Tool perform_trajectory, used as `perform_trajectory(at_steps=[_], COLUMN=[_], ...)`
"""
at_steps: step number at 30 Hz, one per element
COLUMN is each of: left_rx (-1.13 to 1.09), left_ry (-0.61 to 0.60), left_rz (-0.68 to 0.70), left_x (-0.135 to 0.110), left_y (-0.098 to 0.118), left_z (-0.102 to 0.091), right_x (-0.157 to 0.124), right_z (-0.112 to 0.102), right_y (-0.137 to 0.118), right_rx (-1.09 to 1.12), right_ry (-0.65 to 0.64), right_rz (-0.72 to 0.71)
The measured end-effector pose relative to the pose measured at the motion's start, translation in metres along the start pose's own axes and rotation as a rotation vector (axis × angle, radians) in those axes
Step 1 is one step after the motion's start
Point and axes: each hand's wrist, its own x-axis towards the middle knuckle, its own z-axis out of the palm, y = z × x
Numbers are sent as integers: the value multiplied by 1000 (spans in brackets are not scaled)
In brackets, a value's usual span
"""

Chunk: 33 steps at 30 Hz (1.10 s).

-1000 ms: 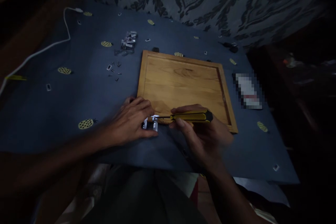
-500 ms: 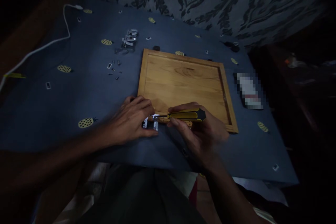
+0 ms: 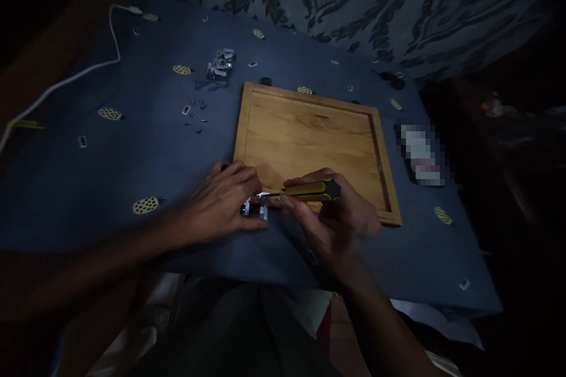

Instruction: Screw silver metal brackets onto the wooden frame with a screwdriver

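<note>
My right hand point(image 3: 333, 209) is closed around the yellow and black handle of a screwdriver point(image 3: 309, 191), whose shaft points left. The screwdriver's tip meets a shiny metal hinge point(image 3: 264, 211) at the near left corner of a framed wooden panel point(image 3: 309, 135). My left hand point(image 3: 230, 197) grips the hinge against that corner, thumb below and fingers over the edge. Its fingers partly cover the hinge, and any screw under the tip is too small to make out. The panel lies flat on the table.
Several loose screws point(image 3: 198, 121) lie on the blue patterned tablecloth point(image 3: 145, 171), left of the panel. Behind them is a small pile of metal hinges point(image 3: 221, 65). A blurred phone-like object point(image 3: 422, 156) rests at the right, and a white cable point(image 3: 84, 72) runs along the left.
My right hand and the screwdriver handle have shifted slightly left and turned a little. My left hand keeps its hold on the hinge. The whole view has drifted slightly.
</note>
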Motion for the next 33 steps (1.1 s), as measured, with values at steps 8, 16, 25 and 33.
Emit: perform_trajectory(at_steps=[8,16,25,33], left_rx=[-7,-9,9,30], left_ry=[26,0,-1,33], left_rz=[28,21,-2,16], left_x=[-2,-2,-1,-2], left_y=[-1,-1,1,-2], left_z=[0,-2,-1,2], right_x=[-12,-23,-22,-21], right_z=[-1,-4,2,4], right_y=[0,6,8,7], right_rx=[265,189,162,191], right_ry=[217,136,101,98], right_rz=[166,239,215,203])
